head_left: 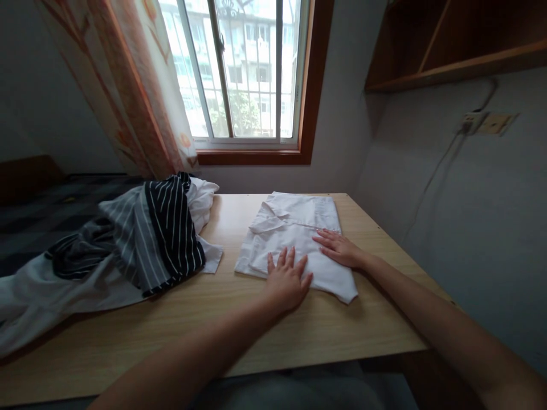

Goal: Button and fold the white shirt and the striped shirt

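Tabletop in pale wood grain stretches before you, and there's your left hand, spread flat on the near part of the folded white collared shirt! Your right hand rests outstretched along its right side. Leftward heaps a striped garment; beyond, a bright window.

A white shirt is laid flat on the worktop, folded into a roughly four-sided shape; light creases are visible, with pointed flaps at left and a projecting near-right corner.
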Available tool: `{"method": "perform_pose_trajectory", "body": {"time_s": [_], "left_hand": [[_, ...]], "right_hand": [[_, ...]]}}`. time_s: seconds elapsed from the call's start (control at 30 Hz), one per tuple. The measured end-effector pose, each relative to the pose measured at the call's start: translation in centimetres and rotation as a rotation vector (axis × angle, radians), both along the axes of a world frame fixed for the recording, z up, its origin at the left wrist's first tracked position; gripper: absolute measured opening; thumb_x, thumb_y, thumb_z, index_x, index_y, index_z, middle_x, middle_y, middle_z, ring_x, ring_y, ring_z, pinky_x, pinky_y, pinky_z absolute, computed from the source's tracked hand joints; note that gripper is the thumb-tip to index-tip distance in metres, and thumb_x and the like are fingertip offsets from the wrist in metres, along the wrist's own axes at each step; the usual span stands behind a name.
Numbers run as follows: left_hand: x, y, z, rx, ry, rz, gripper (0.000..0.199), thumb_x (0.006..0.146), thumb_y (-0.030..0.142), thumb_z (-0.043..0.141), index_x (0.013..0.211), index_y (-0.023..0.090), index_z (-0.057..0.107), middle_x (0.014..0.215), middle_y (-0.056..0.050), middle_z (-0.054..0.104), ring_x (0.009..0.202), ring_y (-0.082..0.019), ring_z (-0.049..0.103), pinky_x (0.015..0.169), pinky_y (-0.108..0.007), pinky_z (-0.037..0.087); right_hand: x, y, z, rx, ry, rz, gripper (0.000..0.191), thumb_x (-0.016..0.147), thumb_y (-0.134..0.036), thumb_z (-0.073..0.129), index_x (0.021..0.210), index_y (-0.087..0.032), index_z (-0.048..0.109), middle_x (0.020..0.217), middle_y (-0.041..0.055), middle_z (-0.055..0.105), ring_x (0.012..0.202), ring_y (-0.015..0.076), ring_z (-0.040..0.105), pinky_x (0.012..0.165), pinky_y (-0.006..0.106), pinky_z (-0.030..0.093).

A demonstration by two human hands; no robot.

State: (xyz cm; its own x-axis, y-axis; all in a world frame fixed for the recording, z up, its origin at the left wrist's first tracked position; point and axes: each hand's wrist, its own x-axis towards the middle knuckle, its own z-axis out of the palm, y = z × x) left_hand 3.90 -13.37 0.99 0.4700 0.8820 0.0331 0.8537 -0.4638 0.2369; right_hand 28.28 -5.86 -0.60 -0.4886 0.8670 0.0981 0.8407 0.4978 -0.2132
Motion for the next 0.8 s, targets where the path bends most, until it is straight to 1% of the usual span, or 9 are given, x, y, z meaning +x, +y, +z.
{"method": "perform_pose_trajectory", "body": {"time_s": [0.13,0.27,0.37,0.47,0.57,0.63,0.7,0.73,0.8], "left_hand": [[-2.5,0.8,0.4,0.011,0.05,-0.097,0.058,0.097,0.057,0.033,0.149,0.031,0.04,0.16,-0.01,0.028,0.149,-0.032,0.018,0.117,-0.062,0.01],[-5.9,2.1,1.2,-0.016,0.122,-0.208,0.058,0.097,0.054,0.035,0.151,0.033,0.035,0.162,-0.006,0.024,0.15,-0.029,0.015,0.119,-0.055,0.008],[-8.8,3.9,2.2,-0.039,0.164,-0.286,0.053,0.099,0.041,0.036,0.151,0.035,0.036,0.162,-0.003,0.024,0.151,-0.026,0.015,0.119,-0.052,0.008],[-11.2,6.3,3.6,-0.103,0.177,-0.295,0.051,0.094,0.032,0.043,0.146,0.036,0.044,0.159,-0.002,0.032,0.149,-0.027,0.022,0.118,-0.049,0.017],[-11.5,7.3,4.2,-0.123,0.148,-0.23,0.047,0.088,0.029,0.052,0.135,0.029,0.059,0.149,-0.008,0.048,0.141,-0.03,0.038,0.113,-0.044,0.03],[-10.5,6.7,3.7,-0.085,0.143,-0.09,0.043,0.092,0.034,0.047,0.13,0.023,0.062,0.143,-0.013,0.054,0.136,-0.032,0.044,0.11,-0.045,0.034],[-9.4,5.4,2.5,-0.011,0.16,0.096,0.05,0.096,0.043,0.037,0.137,0.02,0.057,0.147,-0.017,0.05,0.139,-0.036,0.039,0.11,-0.053,0.03],[-9.0,4.7,1.8,0.034,0.167,0.149,0.056,0.097,0.048,0.036,0.143,0.02,0.05,0.152,-0.018,0.043,0.143,-0.037,0.033,0.112,-0.055,0.026],[-9.0,3.9,0.5,0.117,0.172,0.178,0.061,0.097,0.053,0.034,0.149,0.022,0.043,0.157,-0.015,0.034,0.147,-0.036,0.024,0.115,-0.055,0.019]], "right_hand": [[-0.9,-2.2,-0.5,0.016,-0.069,-0.076,0.056,0.101,-0.05,0.036,0.15,-0.022,0.041,0.159,0.0119,0.029,0.148,0.0265,0.023,0.119,0.048,0.02],[-2.3,-5.5,0.2,0.046,-0.103,-0.119,0.061,0.1,-0.055,0.033,0.15,-0.021,0.041,0.158,0.0158,0.032,0.146,0.029,0.028,0.116,0.05,0.024],[-3.3,-8.0,1.7,0.028,-0.107,-0.08,0.058,0.101,-0.056,0.031,0.148,-0.025,0.045,0.155,0.0162,0.038,0.142,0.0319,0.035,0.112,0.055,0.026],[-4.2,-10.1,2.9,0.018,-0.088,0.048,0.051,0.102,-0.051,0.029,0.145,-0.03,0.047,0.153,0.0128,0.043,0.138,0.031,0.04,0.112,0.058,0.02],[-5.7,-11.3,3.0,0.001,-0.054,0.15,0.05,0.103,-0.048,0.029,0.148,-0.032,0.043,0.156,0.01,0.038,0.145,0.0283,0.029,0.116,0.059,0.005],[-7.0,-11.7,2.5,-0.036,-0.023,0.16,0.052,0.103,-0.049,0.031,0.151,-0.03,0.038,0.16,0.011,0.028,0.149,0.0277,0.018,0.117,0.059,-0.001],[-8.3,-12.0,2.1,-0.089,0.016,0.147,0.056,0.102,-0.05,0.033,0.153,-0.027,0.034,0.163,0.0127,0.018,0.151,0.0282,0.009,0.117,0.06,-0.002],[-8.9,-12.2,2.1,-0.116,0.04,0.139,0.057,0.102,-0.051,0.033,0.153,-0.027,0.033,0.163,0.0134,0.015,0.151,0.0287,0.006,0.117,0.06,-0.002],[-9.9,-12.3,2.2,-0.169,0.097,0.139,0.057,0.102,-0.051,0.032,0.154,-0.026,0.032,0.163,0.0136,0.013,0.151,0.029,0.004,0.117,0.061,-0.002]]}}
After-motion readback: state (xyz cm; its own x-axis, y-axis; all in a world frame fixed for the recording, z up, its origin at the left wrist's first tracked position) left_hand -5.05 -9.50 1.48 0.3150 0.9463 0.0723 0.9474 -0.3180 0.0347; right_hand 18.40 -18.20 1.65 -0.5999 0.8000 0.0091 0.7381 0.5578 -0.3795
